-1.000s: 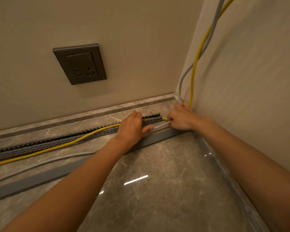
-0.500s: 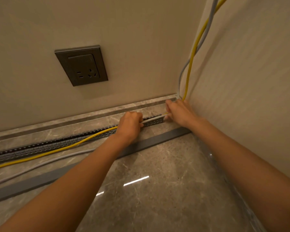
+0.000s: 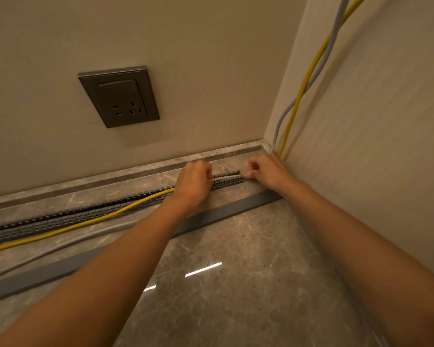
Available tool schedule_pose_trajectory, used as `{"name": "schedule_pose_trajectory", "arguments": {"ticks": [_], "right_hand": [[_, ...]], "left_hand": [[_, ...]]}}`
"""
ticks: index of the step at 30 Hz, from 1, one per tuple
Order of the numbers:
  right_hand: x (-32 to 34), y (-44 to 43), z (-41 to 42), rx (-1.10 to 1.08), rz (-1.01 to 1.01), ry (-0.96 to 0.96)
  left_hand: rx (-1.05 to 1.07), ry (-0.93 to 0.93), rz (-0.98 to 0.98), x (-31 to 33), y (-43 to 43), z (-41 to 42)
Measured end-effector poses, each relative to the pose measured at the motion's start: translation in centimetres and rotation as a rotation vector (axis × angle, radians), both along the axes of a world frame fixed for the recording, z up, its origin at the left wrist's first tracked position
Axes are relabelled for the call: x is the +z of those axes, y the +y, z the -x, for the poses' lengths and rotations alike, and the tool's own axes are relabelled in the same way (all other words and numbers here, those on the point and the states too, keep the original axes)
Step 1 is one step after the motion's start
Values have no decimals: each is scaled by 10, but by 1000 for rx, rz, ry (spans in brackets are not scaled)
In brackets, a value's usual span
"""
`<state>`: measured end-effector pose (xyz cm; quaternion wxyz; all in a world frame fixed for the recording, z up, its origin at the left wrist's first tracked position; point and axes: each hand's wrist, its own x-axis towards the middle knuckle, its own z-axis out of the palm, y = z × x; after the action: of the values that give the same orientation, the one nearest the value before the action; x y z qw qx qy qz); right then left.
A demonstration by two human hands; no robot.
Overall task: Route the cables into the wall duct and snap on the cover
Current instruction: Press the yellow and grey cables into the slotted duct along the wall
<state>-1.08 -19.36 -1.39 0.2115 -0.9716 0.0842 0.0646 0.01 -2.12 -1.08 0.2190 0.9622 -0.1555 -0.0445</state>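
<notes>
The left hand (image 3: 194,182), fist curled over the slotted duct (image 3: 85,214), and the right hand (image 3: 268,171), pinching with thumb and fingertip at the duct's end, hold the grey cable (image 3: 226,177) taut between them in the channel — the yellow cable (image 3: 98,219) trails leftward from under the left wrist. Just nearer than both hands the cover (image 3: 223,211) lies loose on polished marble floor (image 3: 236,296); the wall corner crowds the right hand, and open floor lies leftward. Above the left hand, a wall socket (image 3: 119,96) — no lettering legible.
</notes>
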Motion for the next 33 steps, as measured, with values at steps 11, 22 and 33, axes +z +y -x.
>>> {"name": "schedule_pose_trajectory", "arguments": {"ticks": [11, 22, 33], "right_hand": [[-3, 18, 4, -119, 94, -44], [-6, 22, 5, -145, 163, -58], [0, 40, 15, -217, 58, -60]], "left_hand": [[-258, -183, -375, -7, 3, 27], [-176, -42, -407, 2, -6, 24], [-27, -66, 175, 1, 40, 26]]}}
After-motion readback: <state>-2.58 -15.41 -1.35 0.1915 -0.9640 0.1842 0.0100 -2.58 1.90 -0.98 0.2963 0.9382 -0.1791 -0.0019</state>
